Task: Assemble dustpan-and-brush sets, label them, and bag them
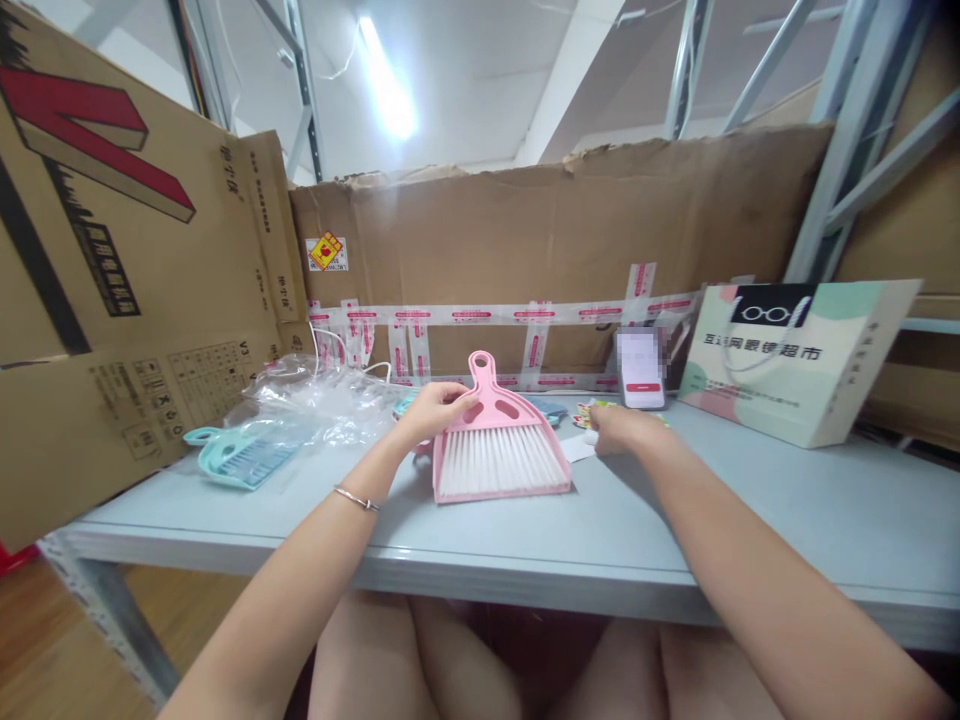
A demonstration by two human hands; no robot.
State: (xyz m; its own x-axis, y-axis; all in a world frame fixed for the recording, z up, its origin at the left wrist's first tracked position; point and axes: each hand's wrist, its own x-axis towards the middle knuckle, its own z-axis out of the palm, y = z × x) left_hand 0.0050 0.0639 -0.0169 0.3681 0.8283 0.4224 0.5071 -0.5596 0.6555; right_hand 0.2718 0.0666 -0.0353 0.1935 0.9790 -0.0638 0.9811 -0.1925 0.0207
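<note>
Gripped the pink dustpan and brush (501,455) over the desk (765,485) in the left hand (436,412), and had the right hand (621,430), impossible to tell whether gripping, at a colourful item (584,413) near the phone (640,366).

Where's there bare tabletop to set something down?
Two patches look free: on the right of the table, between right forearm and paper bag; and between the pink dustpan set and that forearm. Crowded: clear plastic by the teal dustpan set at left, and colourful items at the right hand near the phone.
</note>
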